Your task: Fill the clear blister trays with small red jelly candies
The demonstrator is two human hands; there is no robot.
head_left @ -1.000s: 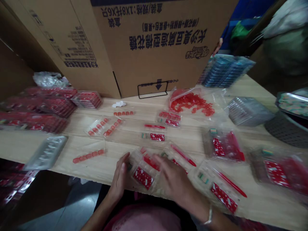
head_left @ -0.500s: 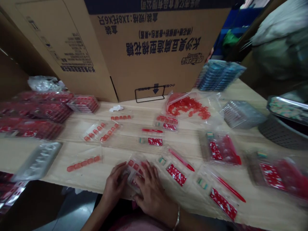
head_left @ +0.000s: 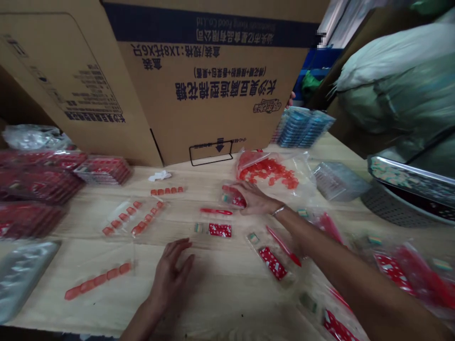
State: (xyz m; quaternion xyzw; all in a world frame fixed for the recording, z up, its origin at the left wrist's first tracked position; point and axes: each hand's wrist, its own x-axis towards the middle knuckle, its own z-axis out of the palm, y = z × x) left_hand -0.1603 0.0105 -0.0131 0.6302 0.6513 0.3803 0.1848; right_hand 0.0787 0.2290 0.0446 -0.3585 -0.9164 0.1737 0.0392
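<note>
My right hand (head_left: 253,198) reaches forward across the wooden table (head_left: 220,293) and closes on a clear blister pack with red pieces (head_left: 232,196) near the table's middle. My left hand (head_left: 170,274) lies flat near the front edge with fingers spread, holding nothing. Just ahead of it sit a clear tray with a red pen (head_left: 216,211) and a red patterned card (head_left: 220,230). Another clear pack with a red card and pen (head_left: 274,258) lies under my right forearm.
A big cardboard box (head_left: 199,80) stands at the back. A bag of loose red pieces (head_left: 273,171) lies beyond my right hand. Strips of red nails (head_left: 131,217) and stacked red packs (head_left: 39,184) fill the left. Blue packs (head_left: 302,125), a basket (head_left: 401,208) and a person's arm are at right.
Both hands have left the pack they held at the front edge. My right hand has stretched forward to the pack near the red bag; my left hand opened flat. The camera tilted up.
</note>
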